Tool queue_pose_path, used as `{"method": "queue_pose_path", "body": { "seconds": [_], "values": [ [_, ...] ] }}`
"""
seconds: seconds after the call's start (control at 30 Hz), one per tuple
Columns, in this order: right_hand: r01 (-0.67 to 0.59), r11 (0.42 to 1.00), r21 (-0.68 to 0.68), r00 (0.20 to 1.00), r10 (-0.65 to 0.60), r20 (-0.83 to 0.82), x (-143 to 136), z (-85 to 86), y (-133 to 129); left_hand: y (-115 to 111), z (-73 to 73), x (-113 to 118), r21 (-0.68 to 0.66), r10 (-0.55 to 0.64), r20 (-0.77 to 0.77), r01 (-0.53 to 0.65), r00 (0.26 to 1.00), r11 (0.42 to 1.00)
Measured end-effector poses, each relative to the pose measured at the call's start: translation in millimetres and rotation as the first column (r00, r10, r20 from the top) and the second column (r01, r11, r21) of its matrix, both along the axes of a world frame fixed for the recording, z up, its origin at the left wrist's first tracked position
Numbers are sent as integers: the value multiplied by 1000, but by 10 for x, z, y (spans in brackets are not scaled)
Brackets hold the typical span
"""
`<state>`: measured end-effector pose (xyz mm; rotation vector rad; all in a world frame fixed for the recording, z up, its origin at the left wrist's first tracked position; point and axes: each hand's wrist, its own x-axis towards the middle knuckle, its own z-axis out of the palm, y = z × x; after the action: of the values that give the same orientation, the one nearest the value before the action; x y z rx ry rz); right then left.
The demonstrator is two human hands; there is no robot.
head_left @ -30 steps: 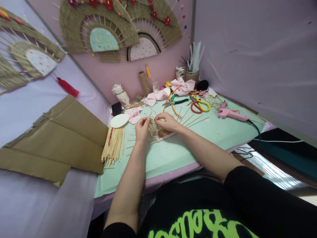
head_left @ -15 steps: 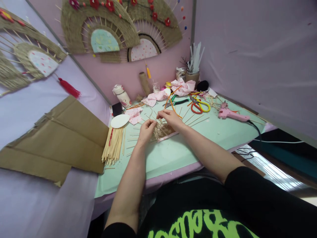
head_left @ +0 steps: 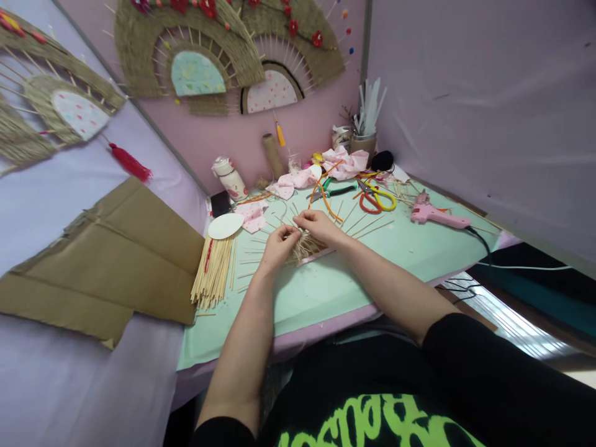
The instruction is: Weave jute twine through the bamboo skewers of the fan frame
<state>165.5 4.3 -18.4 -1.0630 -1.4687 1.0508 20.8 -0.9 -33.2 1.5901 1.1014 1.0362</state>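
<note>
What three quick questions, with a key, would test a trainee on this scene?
1. Multiple choice: which of these lies nearest the pink plastic glue gun?
A) the white lidded bottle
B) the large brown cardboard sheet
C) the metal-bladed scissors with red and yellow handles

2. True or false: the flat white rounded piece covers one end of the bundle of pale wooden sticks.

3. Fill in: the left hand and the right hand are both at a fan-shaped spread of thin tan ____.

Key: 1 C; 2 true; 3 sticks.
</note>
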Motion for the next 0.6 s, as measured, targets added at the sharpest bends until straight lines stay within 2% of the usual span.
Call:
{"method": "queue_pose_path", "body": {
  "seconds": [0.2,0.37,0.6],
  "values": [
    [17,1000,11,1000,-17,-23,11,-12,26,-14,30,-13,-14,17,29,-17,999,1000],
    [21,1000,-8,999,-22,-39,24,-28,44,16,-9,-26,-24,27,80,-25,996,999],
    [-47,999,14,989,48,-140,27,-91,89,39,-26,-40,-1,65,107,-66,992,998]
  ]
}}
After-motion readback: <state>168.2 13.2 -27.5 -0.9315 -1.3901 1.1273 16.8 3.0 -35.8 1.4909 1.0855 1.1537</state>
